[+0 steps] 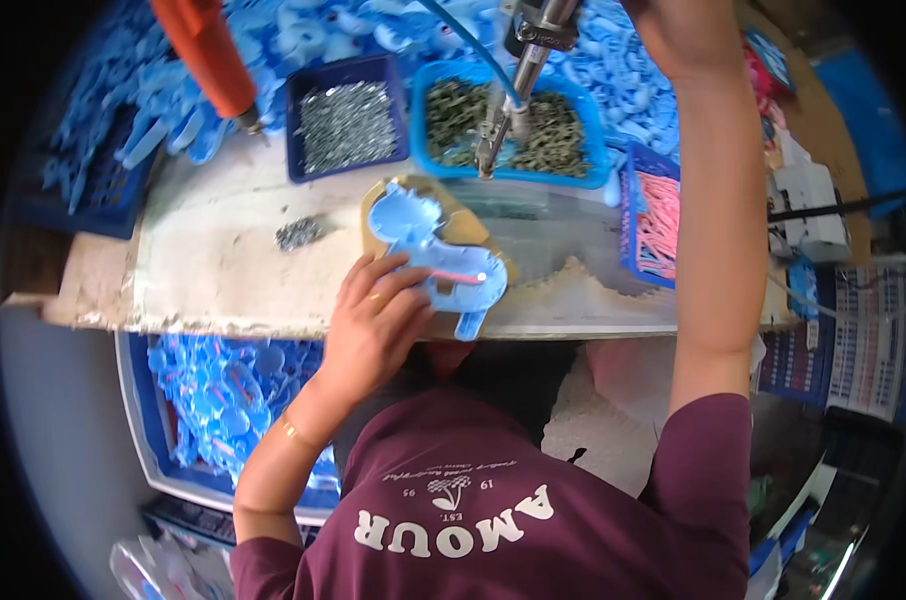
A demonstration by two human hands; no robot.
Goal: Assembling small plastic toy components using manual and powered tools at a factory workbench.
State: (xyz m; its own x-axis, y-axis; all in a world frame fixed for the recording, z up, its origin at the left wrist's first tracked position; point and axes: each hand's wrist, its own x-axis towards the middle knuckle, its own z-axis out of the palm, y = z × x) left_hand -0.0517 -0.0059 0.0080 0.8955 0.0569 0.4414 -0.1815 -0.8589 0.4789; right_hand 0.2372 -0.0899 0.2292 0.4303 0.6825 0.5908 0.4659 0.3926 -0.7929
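A light-blue plastic shell (463,262), shaped from rounded lobes with a short leg, lies on a tan pad (378,190) near the front of the worktable. Inside its wider lobe sits a thin pink strip (455,276). My left hand (378,315) holds the shell by its left side, fingers curled over the edge. My right arm reaches up the right side. The visible part of my right hand (683,40) is at the top edge, where its fingers are cut off. A slim metal tool head (490,145) with a blue hose hangs just beyond the shell.
An orange power screwdriver (208,60) hangs at upper left. Behind the shell stand a dark-blue tray (295,130) of small metal pieces and a bright-blue tray (600,140) of dark bits. A purple basket (630,215) holds pink strips. Blue parts (323,30) heap behind; a crate (138,400) sits below.
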